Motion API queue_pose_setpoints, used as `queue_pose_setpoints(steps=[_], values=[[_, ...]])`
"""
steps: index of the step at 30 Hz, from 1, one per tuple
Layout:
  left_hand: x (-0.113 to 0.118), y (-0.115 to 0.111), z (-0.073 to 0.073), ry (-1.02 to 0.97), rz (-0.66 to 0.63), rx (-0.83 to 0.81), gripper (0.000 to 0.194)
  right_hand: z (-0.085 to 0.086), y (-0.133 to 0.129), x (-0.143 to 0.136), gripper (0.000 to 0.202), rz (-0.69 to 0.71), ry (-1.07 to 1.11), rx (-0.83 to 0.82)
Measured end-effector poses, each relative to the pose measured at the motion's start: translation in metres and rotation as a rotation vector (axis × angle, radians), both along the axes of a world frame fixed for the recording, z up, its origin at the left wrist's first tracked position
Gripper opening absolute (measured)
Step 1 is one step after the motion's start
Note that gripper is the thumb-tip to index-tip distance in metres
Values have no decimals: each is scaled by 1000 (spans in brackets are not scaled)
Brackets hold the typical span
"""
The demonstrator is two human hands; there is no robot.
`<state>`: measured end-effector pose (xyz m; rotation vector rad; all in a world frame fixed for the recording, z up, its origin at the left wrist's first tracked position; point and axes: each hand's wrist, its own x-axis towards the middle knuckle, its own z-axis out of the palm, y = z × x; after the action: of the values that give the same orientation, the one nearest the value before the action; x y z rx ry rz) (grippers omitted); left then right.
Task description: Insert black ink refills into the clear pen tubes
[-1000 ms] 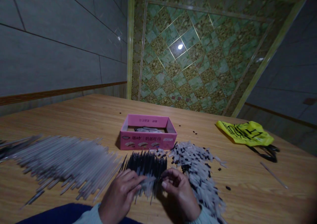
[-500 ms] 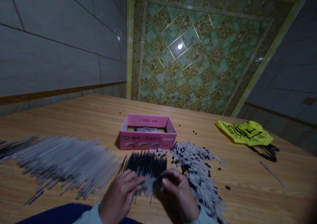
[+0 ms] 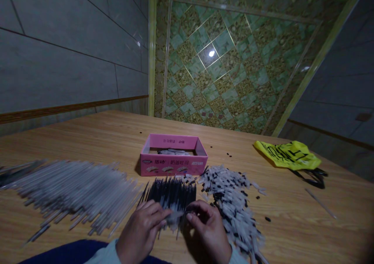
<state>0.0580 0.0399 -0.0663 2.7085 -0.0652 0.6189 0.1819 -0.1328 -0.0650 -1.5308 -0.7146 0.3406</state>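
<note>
My left hand [image 3: 143, 229] is closed, thumb and forefinger pinching a small translucent plastic piece [image 3: 175, 215]. Facing it, my right hand [image 3: 209, 227] curls with its thumb and forefinger together; something small and dark seems to be at the tips, too blurred to name. Both hands hover over the near ends of a row of thin black rods [image 3: 172, 192] that look like pen refills. To the right spreads a heap of small whitish translucent pieces [image 3: 239, 217] mixed with little black plugs [image 3: 268, 219]. Long clear tubes [image 3: 78, 190] lie side by side on the left.
A pink open box [image 3: 175, 166] stands behind the black rods with whitish pieces inside. Farther right lie a yellow bag [image 3: 288, 155] with black handles and a single thin tube [image 3: 320, 203]. The wooden table [image 3: 117, 135] meets tiled walls.
My right hand has shifted slightly left, closer to the translucent piece in my left hand. The left hand stays nearly in place, and the view has moved a little.
</note>
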Motion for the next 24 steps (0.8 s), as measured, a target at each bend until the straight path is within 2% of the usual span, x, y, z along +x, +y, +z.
queue_pose_setpoints(steps=[7, 16, 24], values=[[0, -2, 1, 58, -3, -16, 34, -2, 0, -1, 8, -28, -139, -99], [-1, -2, -1, 73, -3, 7, 39, 10, -2, -7, 10, -13, -296, -150], [0, -4, -3, 36, 5, 26, 38, 5, -1, -7, 15, -29, -378, -169]])
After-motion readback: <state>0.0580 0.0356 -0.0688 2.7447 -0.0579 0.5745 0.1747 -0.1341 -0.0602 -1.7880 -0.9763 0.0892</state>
